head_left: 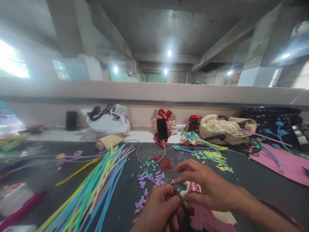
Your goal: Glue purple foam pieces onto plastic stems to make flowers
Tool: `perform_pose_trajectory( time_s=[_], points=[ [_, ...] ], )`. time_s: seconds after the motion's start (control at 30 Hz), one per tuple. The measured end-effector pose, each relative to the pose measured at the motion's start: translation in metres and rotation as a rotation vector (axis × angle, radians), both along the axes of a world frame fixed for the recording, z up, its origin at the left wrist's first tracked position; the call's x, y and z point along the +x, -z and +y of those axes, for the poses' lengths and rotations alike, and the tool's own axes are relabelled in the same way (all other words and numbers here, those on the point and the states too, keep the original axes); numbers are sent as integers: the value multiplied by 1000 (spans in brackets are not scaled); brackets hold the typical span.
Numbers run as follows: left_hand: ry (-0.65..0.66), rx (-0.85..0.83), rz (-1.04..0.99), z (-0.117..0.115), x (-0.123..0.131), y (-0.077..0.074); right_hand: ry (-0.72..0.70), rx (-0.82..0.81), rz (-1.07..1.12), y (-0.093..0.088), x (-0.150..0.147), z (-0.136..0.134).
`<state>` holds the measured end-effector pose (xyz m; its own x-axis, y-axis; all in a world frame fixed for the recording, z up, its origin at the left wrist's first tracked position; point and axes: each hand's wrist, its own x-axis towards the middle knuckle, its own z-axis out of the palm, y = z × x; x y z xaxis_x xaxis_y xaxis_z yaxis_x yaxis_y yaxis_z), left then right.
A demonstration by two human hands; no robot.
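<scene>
My left hand (161, 207) is at the lower middle, its fingers curled together; whatever sits between them is too small or hidden to name. My right hand (202, 185) reaches in from the right, fingers spread and curved, above a pinkish tool-like object (205, 219) and a small shiny pink-and-cream item (193, 187). Just left of my hands, short purple pieces (142, 183) lie scattered. Red pieces (166, 163) and green pieces (151, 161) lie beyond them on the dark table (120, 199).
Long coloured stems (96, 190) fan out at left. A phone (162, 129) on a cable leans against a patterned bag (172, 124). Yellow pieces (212, 156), a red-lidded bottle (193, 123), a cream bag (217, 125) and a pink sheet (280, 161) lie right.
</scene>
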<state>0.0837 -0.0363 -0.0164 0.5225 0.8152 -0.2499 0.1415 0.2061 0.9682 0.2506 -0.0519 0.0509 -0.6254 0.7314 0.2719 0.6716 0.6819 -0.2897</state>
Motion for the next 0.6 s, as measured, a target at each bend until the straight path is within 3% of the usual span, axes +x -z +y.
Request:
perform_pose_trajectory(
  time_s=[0.37,0.5,0.6],
  points=[
    [12,-23,-51,3,-2,4,6,-17,90,-4,-1,0],
    [23,-102,-201,8,-5,8,180,2,184,1,15,-12],
    [-2,-120,-299,11,-7,10,341,-108,51,26,30,-28]
  ],
)
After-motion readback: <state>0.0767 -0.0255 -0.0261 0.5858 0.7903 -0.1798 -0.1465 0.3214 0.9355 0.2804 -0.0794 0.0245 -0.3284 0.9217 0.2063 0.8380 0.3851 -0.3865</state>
